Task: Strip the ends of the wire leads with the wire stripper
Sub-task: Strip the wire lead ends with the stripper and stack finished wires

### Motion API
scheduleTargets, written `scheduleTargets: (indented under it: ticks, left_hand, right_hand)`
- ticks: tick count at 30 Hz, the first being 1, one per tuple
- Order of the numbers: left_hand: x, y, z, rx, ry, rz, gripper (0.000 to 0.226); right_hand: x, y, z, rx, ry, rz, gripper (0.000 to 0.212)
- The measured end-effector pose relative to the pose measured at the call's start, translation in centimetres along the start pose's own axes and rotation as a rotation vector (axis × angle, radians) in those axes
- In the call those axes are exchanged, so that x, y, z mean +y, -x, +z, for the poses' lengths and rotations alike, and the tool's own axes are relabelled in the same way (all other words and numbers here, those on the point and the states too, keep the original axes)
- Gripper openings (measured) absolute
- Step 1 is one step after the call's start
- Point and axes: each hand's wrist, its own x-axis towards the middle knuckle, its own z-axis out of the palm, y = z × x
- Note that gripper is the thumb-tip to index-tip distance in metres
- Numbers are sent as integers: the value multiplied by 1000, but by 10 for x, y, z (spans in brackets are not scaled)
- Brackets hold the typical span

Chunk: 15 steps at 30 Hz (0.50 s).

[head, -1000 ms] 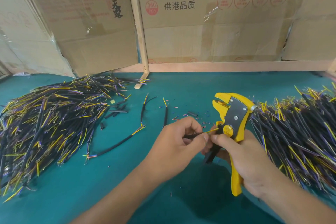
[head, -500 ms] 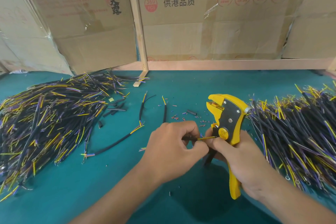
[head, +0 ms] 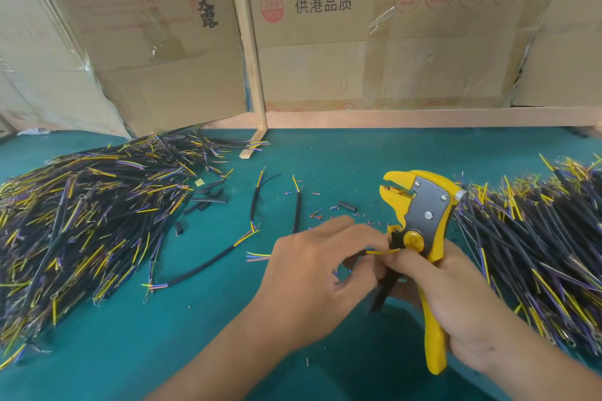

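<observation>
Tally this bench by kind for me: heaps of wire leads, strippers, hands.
Heaps of black-sheathed wire leads with yellow and purple ends: 2, left heap, right heap
Yellow-handled wire stripper: 1
Bare hands: 2, left hand, right hand
Total: 5

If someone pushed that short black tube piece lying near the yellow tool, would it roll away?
Probably. The short black tube piece looks round and lies loose on the green mat, so a nudge may roll it. It seems light, like the scraps beside it.

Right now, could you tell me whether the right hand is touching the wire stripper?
Touching. The head view shows the right hand with its fingers curled round the yellow handles of the wire stripper, no gap between them.
</observation>
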Motion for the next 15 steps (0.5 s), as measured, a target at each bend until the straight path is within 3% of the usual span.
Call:
scheduleTargets:
  ticks: [2,5,10,13,15]
  left_hand:
    - [-5,1,-1,-19,124,5,24]
    - [-8,2,0,-98,394,-79,29]
    - [-6,3,-3,-200,597,-177,20]
    - [-7,3,-9,-274,659,-172,3]
    - [-5,2,-12,-294,719,-184,11]
  right_hand:
    - [0,-1,-1,-36,-75,5,30]
    - [-3,-1,0,-68,-137,3,5]
    - [-4,-1,-3,-139,-153,10,22]
    - [-4,0,-3,-166,-137,13,13]
    - [-5,1,-1,-186,-140,13,2]
